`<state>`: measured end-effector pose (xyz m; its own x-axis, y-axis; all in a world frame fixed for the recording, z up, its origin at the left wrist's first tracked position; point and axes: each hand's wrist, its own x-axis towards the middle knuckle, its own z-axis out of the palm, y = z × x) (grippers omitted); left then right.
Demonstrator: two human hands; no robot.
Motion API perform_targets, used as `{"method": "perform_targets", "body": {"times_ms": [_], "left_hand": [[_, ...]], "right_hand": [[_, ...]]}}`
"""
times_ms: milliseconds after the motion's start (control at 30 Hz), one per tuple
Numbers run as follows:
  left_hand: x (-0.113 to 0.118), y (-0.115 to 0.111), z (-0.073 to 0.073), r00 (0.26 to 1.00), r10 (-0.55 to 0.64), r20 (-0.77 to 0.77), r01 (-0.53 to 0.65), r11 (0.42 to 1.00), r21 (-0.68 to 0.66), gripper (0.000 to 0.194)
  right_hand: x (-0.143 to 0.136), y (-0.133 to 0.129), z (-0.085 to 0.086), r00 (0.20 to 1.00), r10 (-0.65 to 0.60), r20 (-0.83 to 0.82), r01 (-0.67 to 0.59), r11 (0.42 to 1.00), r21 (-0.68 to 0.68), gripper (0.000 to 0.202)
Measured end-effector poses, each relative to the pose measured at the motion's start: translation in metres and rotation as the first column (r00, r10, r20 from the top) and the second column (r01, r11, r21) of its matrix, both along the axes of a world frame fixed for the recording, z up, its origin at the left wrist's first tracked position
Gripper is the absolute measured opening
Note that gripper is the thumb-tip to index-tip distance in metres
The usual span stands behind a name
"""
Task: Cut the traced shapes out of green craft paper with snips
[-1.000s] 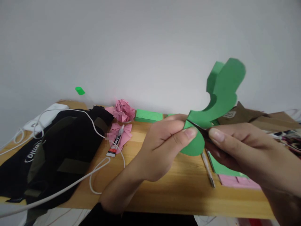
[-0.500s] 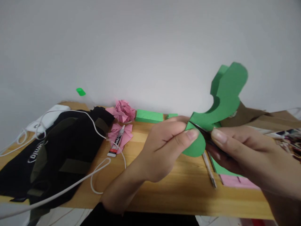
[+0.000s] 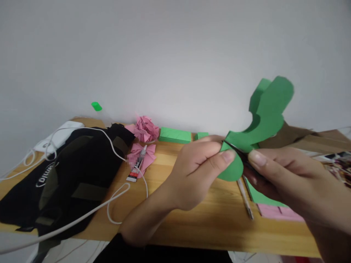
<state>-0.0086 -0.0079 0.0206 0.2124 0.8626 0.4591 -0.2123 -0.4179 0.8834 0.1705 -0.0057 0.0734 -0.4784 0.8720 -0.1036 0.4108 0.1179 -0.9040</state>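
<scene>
A wavy-edged piece of green paper point(image 3: 270, 113) is held up over the table, with a second layer behind its upper end. My left hand point(image 3: 196, 171) pinches its lower rounded lobe between thumb and fingers. My right hand point(image 3: 285, 179) is closed around dark scissors point(image 3: 238, 149), whose thin blades lie across the paper just above my left thumb. The scissors' handles are mostly hidden by my right fingers.
On the wooden table point(image 3: 208, 223) lie a pen point(image 3: 245, 197), a glue tube point(image 3: 136, 166), crumpled pink paper point(image 3: 146, 128) and folded green paper point(image 3: 175, 135). A black bag point(image 3: 82, 175) and white cable point(image 3: 82, 219) cover the left. Brown paper point(image 3: 298, 137) is at right.
Both hands, the green paper and the scissors have shifted slightly right in view. The grips look the same, and the background has shifted a little too.
</scene>
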Motion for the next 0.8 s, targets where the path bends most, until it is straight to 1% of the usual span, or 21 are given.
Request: {"method": "perform_targets", "body": {"times_ms": [67, 133, 200, 233, 300, 367, 400, 433, 533, 633, 733, 800], "left_hand": [[0.002, -0.001, -0.001, 1.000, -0.002, -0.004, 0.002, 1.000, -0.026, 0.046], [0.005, -0.002, -0.005, 1.000, -0.011, -0.011, 0.010, 0.997, -0.079, 0.046], [0.010, -0.005, -0.014, 1.000, -0.026, -0.017, 0.023, 0.987, -0.159, 0.044], [0.013, -0.007, -0.021, 0.999, -0.038, -0.019, 0.033, 0.977, -0.212, 0.043], [0.022, -0.014, -0.040, 0.997, -0.076, -0.009, 0.068, 0.941, -0.332, 0.041], [0.031, -0.025, -0.063, 0.995, -0.095, 0.043, 0.104, 0.862, -0.496, 0.035], [0.036, -0.030, -0.075, 0.993, -0.093, 0.074, 0.119, 0.824, -0.555, 0.033], [0.040, -0.036, -0.086, 0.991, -0.080, 0.109, 0.130, 0.785, -0.605, 0.032], [0.051, -0.052, -0.112, 0.992, -0.073, 0.102, 0.124, 0.713, -0.690, 0.034], [0.058, -0.061, -0.126, 0.995, -0.065, 0.079, 0.102, 0.659, -0.745, 0.036], [0.061, -0.065, -0.131, 0.996, -0.062, 0.062, 0.088, 0.622, -0.778, 0.037], [0.062, -0.066, -0.133, 0.997, -0.062, 0.055, 0.081, 0.609, -0.789, 0.037]], "right_hand": [[0.001, 0.000, -0.001, 1.000, -0.010, 0.002, 0.010, 1.000, -0.002, 0.062], [0.004, -0.002, -0.007, 1.000, -0.030, -0.004, 0.030, 0.998, -0.058, 0.062], [0.008, -0.005, -0.020, 0.998, -0.056, -0.032, 0.050, 0.985, -0.165, 0.061], [0.011, -0.008, -0.030, 0.996, -0.073, -0.051, 0.059, 0.972, -0.229, 0.061], [0.017, -0.015, -0.052, 0.990, -0.120, -0.076, 0.085, 0.931, -0.354, 0.060], [0.023, -0.024, -0.075, 0.982, -0.168, -0.089, 0.110, 0.883, -0.456, 0.062], [0.026, -0.029, -0.085, 0.979, -0.188, -0.083, 0.121, 0.854, -0.506, 0.062], [0.029, -0.034, -0.094, 0.976, -0.205, -0.077, 0.129, 0.823, -0.554, 0.063], [0.037, -0.045, -0.115, 0.962, -0.259, -0.081, 0.144, 0.738, -0.659, 0.062], [0.044, -0.052, -0.127, 0.950, -0.298, -0.098, 0.138, 0.677, -0.723, 0.060], [0.050, -0.056, -0.135, 0.948, -0.306, -0.083, 0.130, 0.614, -0.778, 0.060], [0.052, -0.057, -0.138, 0.948, -0.310, -0.075, 0.124, 0.574, -0.809, 0.060]]}}
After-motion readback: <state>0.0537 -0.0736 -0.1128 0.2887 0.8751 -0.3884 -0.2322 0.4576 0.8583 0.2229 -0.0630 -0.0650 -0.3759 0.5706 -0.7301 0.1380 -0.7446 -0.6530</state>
